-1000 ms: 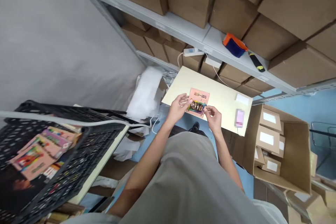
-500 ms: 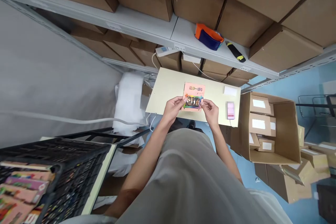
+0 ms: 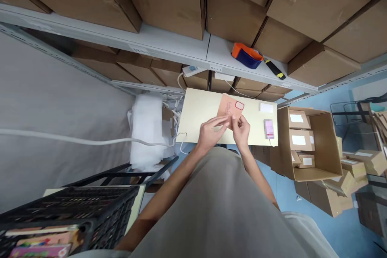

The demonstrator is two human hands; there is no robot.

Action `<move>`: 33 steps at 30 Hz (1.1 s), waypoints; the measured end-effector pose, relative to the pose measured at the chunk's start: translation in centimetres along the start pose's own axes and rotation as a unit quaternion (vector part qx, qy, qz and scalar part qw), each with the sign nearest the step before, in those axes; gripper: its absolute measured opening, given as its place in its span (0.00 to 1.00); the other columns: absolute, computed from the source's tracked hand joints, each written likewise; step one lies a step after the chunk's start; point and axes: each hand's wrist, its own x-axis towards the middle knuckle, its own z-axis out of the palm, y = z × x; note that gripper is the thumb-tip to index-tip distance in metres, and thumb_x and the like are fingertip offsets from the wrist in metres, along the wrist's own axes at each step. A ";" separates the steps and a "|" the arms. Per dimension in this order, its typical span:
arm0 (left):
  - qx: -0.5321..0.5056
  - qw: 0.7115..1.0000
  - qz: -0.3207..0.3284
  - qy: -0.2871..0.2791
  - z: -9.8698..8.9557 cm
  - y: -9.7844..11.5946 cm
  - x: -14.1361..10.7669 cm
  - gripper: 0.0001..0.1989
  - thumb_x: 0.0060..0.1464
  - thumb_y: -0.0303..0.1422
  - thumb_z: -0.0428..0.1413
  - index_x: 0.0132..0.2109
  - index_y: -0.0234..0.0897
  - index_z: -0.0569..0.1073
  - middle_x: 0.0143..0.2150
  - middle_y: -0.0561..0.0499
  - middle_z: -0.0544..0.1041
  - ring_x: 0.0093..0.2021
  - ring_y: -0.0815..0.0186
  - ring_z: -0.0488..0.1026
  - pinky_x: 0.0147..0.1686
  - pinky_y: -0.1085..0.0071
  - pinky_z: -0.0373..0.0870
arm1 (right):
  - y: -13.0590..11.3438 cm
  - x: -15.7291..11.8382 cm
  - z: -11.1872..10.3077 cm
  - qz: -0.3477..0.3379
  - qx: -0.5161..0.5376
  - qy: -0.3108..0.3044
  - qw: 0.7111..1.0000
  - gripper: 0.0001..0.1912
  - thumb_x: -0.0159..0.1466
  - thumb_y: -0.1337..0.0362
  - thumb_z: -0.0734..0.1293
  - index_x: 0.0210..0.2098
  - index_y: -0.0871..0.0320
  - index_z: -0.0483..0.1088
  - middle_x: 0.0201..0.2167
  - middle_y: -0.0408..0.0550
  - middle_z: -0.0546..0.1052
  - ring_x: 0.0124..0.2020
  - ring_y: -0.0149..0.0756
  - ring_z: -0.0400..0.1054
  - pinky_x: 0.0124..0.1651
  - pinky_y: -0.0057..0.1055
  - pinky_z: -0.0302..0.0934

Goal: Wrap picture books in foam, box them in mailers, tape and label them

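Both hands meet over the pale desk (image 3: 199, 109). The left hand (image 3: 213, 133) and the right hand (image 3: 242, 131) each pinch the near edge of a pink card (image 3: 231, 109). The fingers are closed on it. The card is tipped up at an angle above the desk, with its plain side showing and a small red mark near its top corner. The fingers hide its near part, so you cannot see what is on the other side.

A small white slip (image 3: 266, 107) lies on the desk to the right. Next to it is a little pink thing (image 3: 269, 129), but it is blurred and hard to make out.

Behind the desk is a grey shelf (image 3: 169, 40) full of brown boxes. An orange and blue thing (image 3: 246, 54) sits on the shelf, with a black and yellow tool (image 3: 275, 69) just beside it.

An open box (image 3: 328, 145) stands right of the desk, with small boxes inside. A black crate (image 3: 75, 213) is at the bottom left, cut off by the edge. The person's grey shirt hides the floor below the hands.
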 end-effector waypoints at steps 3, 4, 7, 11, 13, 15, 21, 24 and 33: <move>-0.022 0.997 -0.066 0.024 -2.6 -1.6 1.6 0.27 0.58 0.51 0.72 0.58 0.38 0.86 0.60 0.39 0.87 0.53 0.53 0.87 0.50 0.57 0.89 | -0.3 0.1 -0.3 0.029 0.045 -0.012 0.998 0.32 0.67 0.33 0.74 0.49 0.57 0.81 0.47 0.55 0.90 0.46 0.48 0.85 0.50 0.42 0.81; -0.046 0.994 -0.096 0.005 -3.3 -2.2 2.2 0.31 0.55 0.54 0.73 0.58 0.37 0.86 0.59 0.38 0.87 0.54 0.51 0.86 0.51 0.56 0.89 | -0.3 0.0 -0.4 0.038 0.056 -0.018 0.998 0.32 0.66 0.34 0.75 0.50 0.57 0.81 0.48 0.55 0.90 0.47 0.49 0.86 0.50 0.43 0.82; -0.146 0.967 -0.179 -0.107 -4.3 -3.3 3.2 0.34 0.51 0.60 0.74 0.51 0.36 0.87 0.53 0.37 0.89 0.54 0.48 0.87 0.57 0.53 0.86 | -0.4 -0.5 -0.3 0.055 0.066 -0.022 0.996 0.31 0.66 0.35 0.76 0.51 0.56 0.81 0.49 0.54 0.90 0.47 0.50 0.86 0.51 0.44 0.82; -0.194 0.946 -0.221 -0.134 -4.3 -3.2 3.2 0.34 0.45 0.60 0.77 0.46 0.36 0.88 0.48 0.39 0.90 0.51 0.48 0.88 0.59 0.50 0.85 | 0.5 -0.6 0.1 0.067 0.069 -0.022 0.995 0.31 0.66 0.35 0.75 0.52 0.55 0.80 0.49 0.54 0.90 0.48 0.51 0.87 0.53 0.47 0.83; -0.198 0.948 -0.223 -0.108 -4.2 -3.1 3.0 0.34 0.44 0.60 0.78 0.46 0.36 0.88 0.48 0.38 0.90 0.51 0.48 0.88 0.59 0.50 0.85 | 1.2 0.0 0.2 0.066 0.059 -0.021 0.996 0.31 0.67 0.36 0.75 0.53 0.55 0.79 0.51 0.56 0.90 0.51 0.52 0.86 0.57 0.50 0.82; -0.195 0.953 -0.221 -0.065 -4.1 -3.1 3.0 0.35 0.44 0.61 0.78 0.46 0.36 0.88 0.49 0.38 0.90 0.51 0.47 0.88 0.59 0.49 0.85 | 1.7 0.8 0.3 0.048 0.021 0.004 0.999 0.33 0.66 0.37 0.76 0.57 0.56 0.78 0.57 0.60 0.87 0.58 0.53 0.84 0.63 0.53 0.79; -0.139 0.968 -0.194 0.080 -2.5 -2.7 3.0 0.33 0.49 0.57 0.76 0.50 0.34 0.89 0.51 0.40 0.90 0.53 0.45 0.89 0.58 0.48 0.88 | 0.7 2.4 0.9 0.006 -0.034 -0.047 0.998 0.31 0.70 0.37 0.73 0.59 0.53 0.80 0.64 0.59 0.84 0.65 0.50 0.80 0.69 0.50 0.76; -0.087 0.984 -0.137 0.067 -0.3 -1.4 2.5 0.23 0.60 0.51 0.70 0.53 0.38 0.90 0.57 0.43 0.89 0.57 0.48 0.88 0.62 0.48 0.86 | 0.0 2.4 1.2 0.017 0.010 -0.111 0.994 0.33 0.68 0.36 0.76 0.59 0.54 0.80 0.61 0.58 0.86 0.61 0.50 0.83 0.63 0.46 0.80; 0.000 0.993 -0.099 0.064 3.0 -1.8 3.3 0.29 0.61 0.49 0.69 0.63 0.40 0.83 0.65 0.39 0.85 0.60 0.54 0.84 0.55 0.58 0.86 | 0.8 6.0 -4.5 0.061 0.045 -0.118 0.990 0.34 0.66 0.31 0.74 0.49 0.56 0.83 0.41 0.51 0.88 0.40 0.43 0.82 0.45 0.38 0.79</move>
